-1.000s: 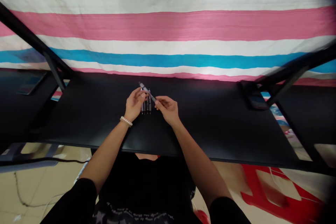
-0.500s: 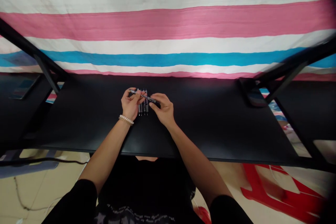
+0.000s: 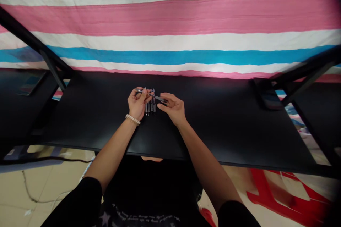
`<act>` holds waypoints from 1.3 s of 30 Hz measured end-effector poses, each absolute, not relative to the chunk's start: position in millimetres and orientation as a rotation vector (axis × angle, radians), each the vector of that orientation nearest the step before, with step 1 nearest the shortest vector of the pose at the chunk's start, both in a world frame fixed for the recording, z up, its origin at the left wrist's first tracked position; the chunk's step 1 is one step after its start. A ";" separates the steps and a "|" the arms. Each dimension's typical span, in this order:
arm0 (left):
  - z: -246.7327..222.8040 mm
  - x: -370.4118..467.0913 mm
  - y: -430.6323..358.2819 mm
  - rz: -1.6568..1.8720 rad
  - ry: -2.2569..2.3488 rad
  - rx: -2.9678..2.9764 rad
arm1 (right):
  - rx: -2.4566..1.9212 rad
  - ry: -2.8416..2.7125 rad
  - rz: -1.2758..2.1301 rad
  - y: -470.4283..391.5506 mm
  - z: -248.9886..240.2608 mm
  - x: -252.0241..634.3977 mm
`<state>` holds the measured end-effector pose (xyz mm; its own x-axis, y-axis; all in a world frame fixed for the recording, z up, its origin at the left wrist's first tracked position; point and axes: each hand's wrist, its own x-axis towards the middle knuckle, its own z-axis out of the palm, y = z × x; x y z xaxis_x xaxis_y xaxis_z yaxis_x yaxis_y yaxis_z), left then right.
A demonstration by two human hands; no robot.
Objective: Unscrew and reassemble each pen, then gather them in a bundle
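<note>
In the head view my left hand (image 3: 138,103) grips a slim grey-and-black pen (image 3: 149,93) between thumb and fingers, and a beaded bracelet circles that wrist. The pen slants down to the right, above the table. Its right end reaches between the thumb and fingers of my right hand (image 3: 173,107), which is closed around that end; the exact contact is partly hidden. Beneath the held pen, several similar pens (image 3: 151,108) lie side by side on the black table (image 3: 221,120), their upper parts partly covered by my left hand and the held pen.
A striped sheet (image 3: 170,56) hangs behind the table. Dark slanted frame bars (image 3: 53,69) stand at both sides, with a dark flat object (image 3: 266,94) by the right one. A red plastic stool (image 3: 269,191) stands on the floor at right, and a black cable (image 3: 53,159) runs at lower left.
The view has shifted slightly, so the table and hands appear farther right. My right thumb has parted slightly from the pen's end; both hands otherwise keep nearly the same pose.
</note>
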<state>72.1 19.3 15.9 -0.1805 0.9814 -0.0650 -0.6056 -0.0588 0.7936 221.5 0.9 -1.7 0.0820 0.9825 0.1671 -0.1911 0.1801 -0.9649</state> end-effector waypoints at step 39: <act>17.1 69.5 20.4 1.553 0.926 0.636 | -1.177 -1.182 1.086 -12.7 6.1 217.6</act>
